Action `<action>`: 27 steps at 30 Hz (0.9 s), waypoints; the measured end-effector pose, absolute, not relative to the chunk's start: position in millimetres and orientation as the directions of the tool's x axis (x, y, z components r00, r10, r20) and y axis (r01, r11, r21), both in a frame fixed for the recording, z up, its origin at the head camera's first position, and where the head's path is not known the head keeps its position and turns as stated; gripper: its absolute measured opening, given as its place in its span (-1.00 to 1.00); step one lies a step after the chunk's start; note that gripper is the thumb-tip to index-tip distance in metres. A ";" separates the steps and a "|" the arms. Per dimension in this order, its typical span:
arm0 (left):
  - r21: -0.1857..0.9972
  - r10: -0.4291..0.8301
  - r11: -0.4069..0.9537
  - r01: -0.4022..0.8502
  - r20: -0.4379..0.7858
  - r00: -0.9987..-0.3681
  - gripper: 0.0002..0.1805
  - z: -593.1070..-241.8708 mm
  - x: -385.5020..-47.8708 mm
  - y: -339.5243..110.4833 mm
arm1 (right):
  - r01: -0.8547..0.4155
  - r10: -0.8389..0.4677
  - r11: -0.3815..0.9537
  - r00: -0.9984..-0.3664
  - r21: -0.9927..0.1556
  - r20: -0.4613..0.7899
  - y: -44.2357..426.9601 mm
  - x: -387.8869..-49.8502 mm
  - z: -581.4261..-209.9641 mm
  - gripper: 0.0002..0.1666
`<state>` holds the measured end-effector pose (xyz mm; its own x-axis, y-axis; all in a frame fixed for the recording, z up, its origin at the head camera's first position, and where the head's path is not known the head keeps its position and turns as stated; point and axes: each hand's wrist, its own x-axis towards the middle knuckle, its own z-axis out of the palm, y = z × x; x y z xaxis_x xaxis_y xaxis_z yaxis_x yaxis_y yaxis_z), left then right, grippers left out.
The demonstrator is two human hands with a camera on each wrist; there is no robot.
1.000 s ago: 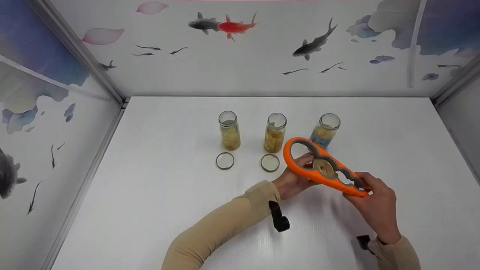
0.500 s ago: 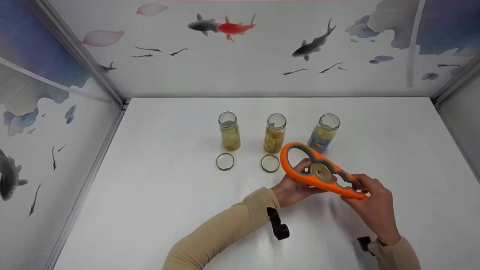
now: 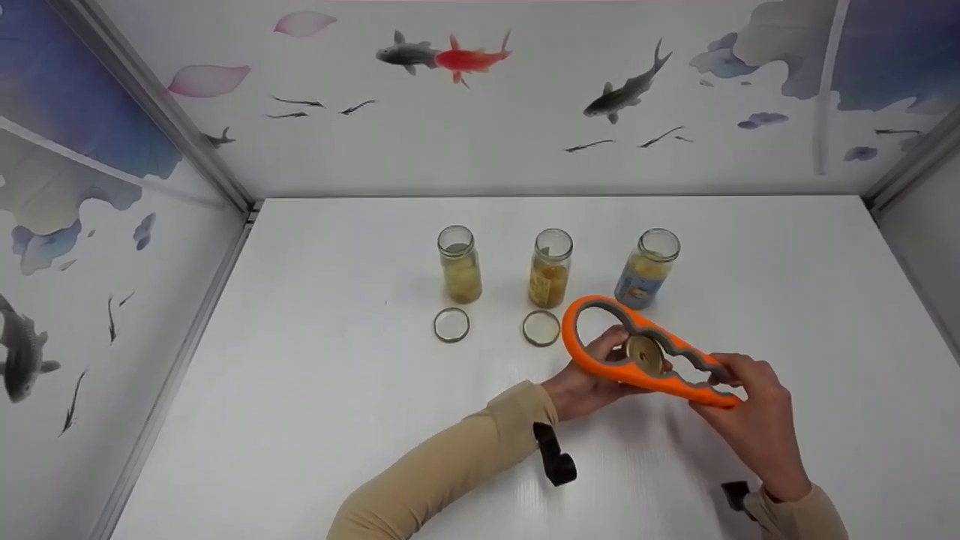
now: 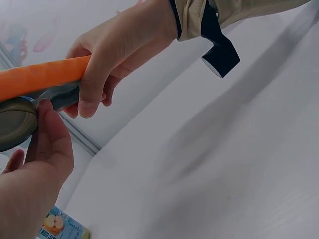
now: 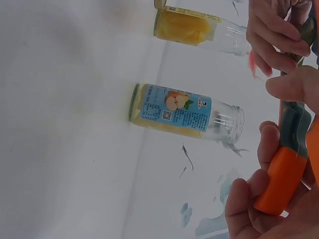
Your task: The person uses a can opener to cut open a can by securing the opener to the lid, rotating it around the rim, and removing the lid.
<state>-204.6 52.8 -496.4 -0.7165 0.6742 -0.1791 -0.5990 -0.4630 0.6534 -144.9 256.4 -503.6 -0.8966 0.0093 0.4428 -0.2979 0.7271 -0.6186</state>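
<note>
An orange jar opener (image 3: 679, 388) with grey scalloped inner edges is held above the table. My right hand (image 3: 759, 424) grips its two handle ends, fingers on one and thumb on the other. Inside the opener's middle notch sits a round gold metal lid (image 3: 643, 355). My left hand (image 3: 589, 388) reaches under the opener and pinches that lid by its edge; the left wrist view shows the fingers (image 4: 52, 137) against the rim. Behind the hands stands an open glass jar (image 3: 641, 286) with a blue label and pale fruit, also seen in the right wrist view.
Two more open jars stand in the row: one with amber contents (image 3: 549, 283) in the middle, one with pale contents (image 3: 462, 279) at left. In front of each lies a lid, the middle lid (image 3: 541, 328) and the left lid (image 3: 451, 325). Printed walls enclose the table.
Both hands have come slightly down toward the front with the opener and lid, uncovering more of the right jar. The opener's handles stand slightly wider apart than half a second ago.
</note>
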 end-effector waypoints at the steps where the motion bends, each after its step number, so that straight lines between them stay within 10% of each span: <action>1: 0.684 0.682 -0.446 -0.577 -0.158 -0.714 -0.76 -497.5 -205.4 53.9 | -0.297 0.010 0.727 -0.897 -0.619 0.442 256.5 -144.3 -503.0 -0.43; 27: 0.815 0.554 -0.265 -0.515 -0.308 -0.773 -0.81 -499.7 -196.9 43.3 | -0.249 0.052 0.756 -0.899 -0.606 0.435 260.2 -125.9 -502.6 -0.41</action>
<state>-196.9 43.3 -499.7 -0.7730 0.5545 -0.3084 -0.5153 -0.2651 0.8150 -125.9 260.2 -502.6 -0.8991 0.0522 0.4345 -0.2489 0.7557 -0.6057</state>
